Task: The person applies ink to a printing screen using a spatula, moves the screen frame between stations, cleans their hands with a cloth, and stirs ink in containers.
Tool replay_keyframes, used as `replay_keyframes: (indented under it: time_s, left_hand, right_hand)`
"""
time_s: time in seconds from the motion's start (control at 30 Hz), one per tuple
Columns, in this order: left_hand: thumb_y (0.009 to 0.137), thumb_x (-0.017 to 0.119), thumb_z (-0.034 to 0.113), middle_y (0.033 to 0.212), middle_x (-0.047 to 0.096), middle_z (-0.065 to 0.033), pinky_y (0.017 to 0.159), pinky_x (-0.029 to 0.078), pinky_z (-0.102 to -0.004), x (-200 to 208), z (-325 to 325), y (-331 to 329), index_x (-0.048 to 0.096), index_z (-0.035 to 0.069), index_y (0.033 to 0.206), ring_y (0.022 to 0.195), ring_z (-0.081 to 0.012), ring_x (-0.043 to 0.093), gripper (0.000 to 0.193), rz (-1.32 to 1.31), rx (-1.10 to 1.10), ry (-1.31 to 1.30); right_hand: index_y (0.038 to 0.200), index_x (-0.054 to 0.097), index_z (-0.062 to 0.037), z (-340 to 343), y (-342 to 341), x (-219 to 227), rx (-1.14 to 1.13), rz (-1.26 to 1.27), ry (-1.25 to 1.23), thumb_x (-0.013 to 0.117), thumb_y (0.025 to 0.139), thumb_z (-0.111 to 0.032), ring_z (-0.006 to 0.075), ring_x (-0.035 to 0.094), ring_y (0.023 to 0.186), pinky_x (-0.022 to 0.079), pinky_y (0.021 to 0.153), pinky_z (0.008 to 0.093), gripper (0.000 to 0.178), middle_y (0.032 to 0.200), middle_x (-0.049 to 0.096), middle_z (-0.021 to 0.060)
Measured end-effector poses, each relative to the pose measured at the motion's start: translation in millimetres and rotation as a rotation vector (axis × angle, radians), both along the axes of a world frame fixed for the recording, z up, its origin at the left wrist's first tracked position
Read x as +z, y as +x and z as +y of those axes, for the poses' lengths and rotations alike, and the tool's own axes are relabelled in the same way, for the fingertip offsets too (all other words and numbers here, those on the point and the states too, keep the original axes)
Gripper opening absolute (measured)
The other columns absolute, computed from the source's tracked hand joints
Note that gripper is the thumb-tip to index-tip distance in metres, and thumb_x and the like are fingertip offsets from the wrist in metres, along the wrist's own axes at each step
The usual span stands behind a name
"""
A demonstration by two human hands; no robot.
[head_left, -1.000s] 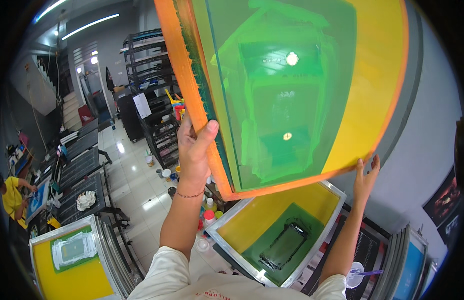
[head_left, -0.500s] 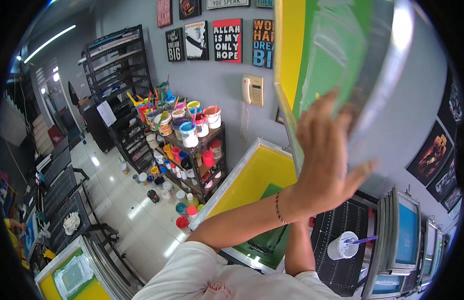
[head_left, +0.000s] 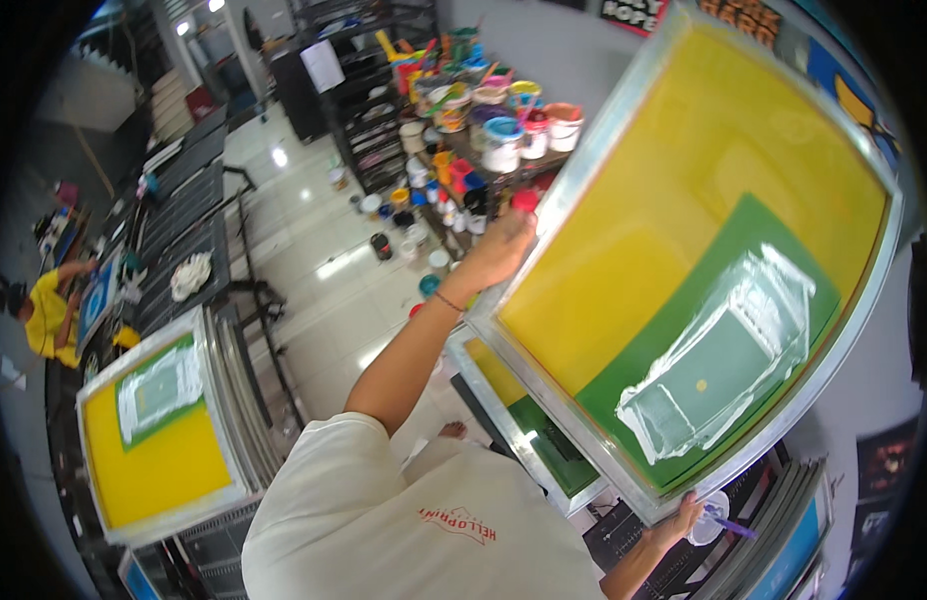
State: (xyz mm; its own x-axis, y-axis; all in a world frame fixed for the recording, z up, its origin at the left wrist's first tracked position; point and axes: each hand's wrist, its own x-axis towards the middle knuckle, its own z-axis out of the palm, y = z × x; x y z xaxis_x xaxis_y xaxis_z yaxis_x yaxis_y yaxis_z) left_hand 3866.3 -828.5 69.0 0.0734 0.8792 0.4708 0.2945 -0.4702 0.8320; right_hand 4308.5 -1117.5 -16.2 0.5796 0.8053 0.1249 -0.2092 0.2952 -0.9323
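Note:
I hold up a large aluminium screen-printing frame [head_left: 624, 90] at an angle in front of me. Its mesh is yellow, with a green patch smeared with white ink [head_left: 724, 370]. My left hand [head_left: 499, 255] grips the frame's left edge, with a thin bracelet on the wrist. My right hand [head_left: 682, 518] holds its lower corner at the bottom right. A second frame with yellow and green mesh [head_left: 504, 395] lies flat below the one I hold.
A rack crowded with paint tubs and jars [head_left: 484, 130] stands behind the frame, with tins on the tiled floor [head_left: 384, 245]. Another yellow-green frame [head_left: 154, 430] lies at the left on stacked frames. A person in a yellow shirt [head_left: 49, 310] works at far left. A white cup [head_left: 712, 515] stands by my right hand.
The frame has come down from overhead and turned, so its yellow and green face now tilts toward me. My view has swung down toward the floor and the paint rack.

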Motion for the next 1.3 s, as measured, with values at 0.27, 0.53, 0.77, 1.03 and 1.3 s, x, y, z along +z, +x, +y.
replay_keyframes:
  time_s: [0.27,0.53,0.77,1.03,1.3]
  left_hand:
    - [0.101,0.034,0.058,0.098,0.064,-0.0275,0.083,0.044,-0.0491,-91.8,-22.0,32.4,0.058,-0.003,0.1,0.1,-0.0438,0.061,0.065,0.158,0.313,-0.548]
    - [0.097,0.037,0.059,0.108,0.065,-0.0297,0.092,0.046,-0.0512,-118.7,-22.1,47.8,0.062,-0.004,0.109,0.105,-0.0457,0.062,0.069,0.273,0.341,-0.665]
    - [0.095,0.042,0.059,0.109,0.066,-0.0297,0.093,0.048,-0.0504,-109.9,-21.2,52.3,0.063,-0.006,0.111,0.106,-0.044,0.063,0.07,0.239,0.289,-0.707]
    - [0.092,0.049,0.057,0.108,0.067,-0.0276,0.093,0.049,-0.0493,-115.4,-14.2,53.9,0.065,-0.005,0.11,0.105,-0.042,0.064,0.066,0.192,0.278,-0.678]
    - [0.089,0.057,0.05,0.111,0.058,-0.0213,0.095,0.042,-0.0476,-129.7,-8.9,49.2,0.066,-0.005,0.106,0.108,-0.0365,0.052,0.059,0.334,0.271,-0.466]
  right_hand:
    - [0.137,0.043,0.006,-18.3,11.7,-68.4,0.052,0.036,-0.339,0.068,0.088,-0.054,0.0303,0.057,0.112,0.049,0.092,0.0437,0.081,0.129,0.054,0.0188]
    - [0.138,0.042,0.0073,-21.8,6.5,-78.0,0.126,0.022,-0.457,0.067,0.085,-0.061,0.0293,0.057,0.113,0.048,0.092,0.0437,0.09,0.128,0.054,0.0181]
    - [0.138,0.04,0.0099,-20.3,4.5,-78.7,0.15,-0.108,-0.59,0.058,0.087,-0.069,0.03,0.055,0.116,0.047,0.095,0.0447,0.095,0.131,0.052,0.0202]
    - [0.137,0.041,0.0148,-10.1,-16.1,-71.8,0.036,-0.434,-0.844,0.034,0.092,-0.077,0.0384,0.055,0.117,0.042,0.103,0.0495,0.102,0.128,0.053,0.0296]
    - [0.136,0.045,0.0149,-1.2,15.9,-81.1,0.068,-0.826,-1.186,0.025,0.096,-0.073,0.0379,0.062,0.091,0.055,0.075,0.0447,0.099,0.114,0.057,0.0357]
